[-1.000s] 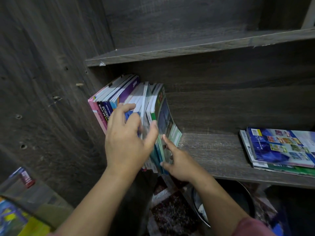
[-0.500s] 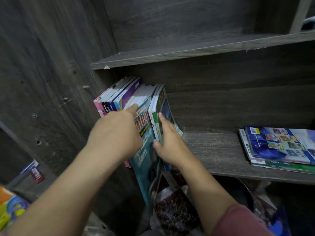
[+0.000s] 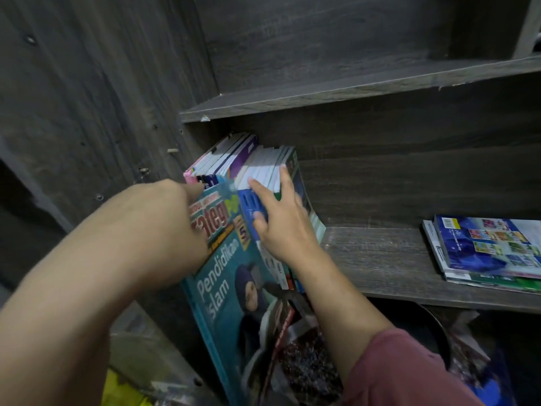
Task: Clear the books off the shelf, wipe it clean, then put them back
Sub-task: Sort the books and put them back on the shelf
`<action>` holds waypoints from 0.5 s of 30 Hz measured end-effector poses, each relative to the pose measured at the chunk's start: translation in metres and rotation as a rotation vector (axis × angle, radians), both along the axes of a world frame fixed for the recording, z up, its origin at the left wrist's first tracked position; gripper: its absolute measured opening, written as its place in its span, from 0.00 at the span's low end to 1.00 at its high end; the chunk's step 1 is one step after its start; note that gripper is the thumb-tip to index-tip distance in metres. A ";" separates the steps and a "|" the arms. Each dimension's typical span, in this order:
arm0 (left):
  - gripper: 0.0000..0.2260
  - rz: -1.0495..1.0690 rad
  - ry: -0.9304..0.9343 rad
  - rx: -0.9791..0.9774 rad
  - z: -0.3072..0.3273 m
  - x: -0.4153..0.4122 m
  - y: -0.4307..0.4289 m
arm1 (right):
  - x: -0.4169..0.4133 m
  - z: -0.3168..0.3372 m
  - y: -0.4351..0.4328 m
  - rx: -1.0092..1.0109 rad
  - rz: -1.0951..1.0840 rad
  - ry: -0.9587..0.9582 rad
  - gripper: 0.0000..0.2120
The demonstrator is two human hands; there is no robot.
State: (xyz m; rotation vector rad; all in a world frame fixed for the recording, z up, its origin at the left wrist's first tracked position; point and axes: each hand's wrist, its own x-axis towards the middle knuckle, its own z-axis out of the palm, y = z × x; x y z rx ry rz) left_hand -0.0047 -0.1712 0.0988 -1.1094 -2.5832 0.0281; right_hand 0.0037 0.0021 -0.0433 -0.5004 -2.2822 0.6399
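A row of upright books (image 3: 257,168) leans against the left wall of the dark wooden shelf (image 3: 380,259). A large teal book (image 3: 231,288) with "Pendidikan Islam" on its cover sticks out of the row, its lower end hanging below the shelf's front edge. My left hand (image 3: 164,230) grips this teal book at its upper left, with the fingers mostly hidden behind it. My right hand (image 3: 281,224) rests with straight, spread fingers on the spines and top edges of the books just right of the teal one.
A flat stack of blue and green books (image 3: 491,250) lies at the shelf's right end. An upper shelf board (image 3: 351,89) hangs close above the row. A dark round basin (image 3: 439,341) and patterned bags (image 3: 307,361) sit below; the side panel (image 3: 102,112) is on the left.
The teal book has slid further out of the row, toward me and downward, in my left hand. My right hand has moved up from the books' lower edge onto their spines.
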 end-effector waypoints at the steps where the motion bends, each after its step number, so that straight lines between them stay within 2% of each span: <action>1: 0.21 0.000 0.003 0.009 0.002 -0.002 -0.005 | -0.004 -0.002 -0.003 0.010 -0.002 -0.027 0.30; 4: 0.21 -0.040 0.041 -0.014 0.000 -0.004 -0.010 | -0.012 -0.003 -0.008 0.050 -0.067 -0.078 0.29; 9: 0.25 -0.070 0.065 -0.068 -0.011 -0.008 -0.013 | -0.021 0.003 -0.007 0.163 -0.171 -0.041 0.21; 15: 0.28 -0.126 -0.103 -0.082 -0.011 -0.015 -0.014 | -0.025 0.003 0.000 0.102 -0.219 0.028 0.13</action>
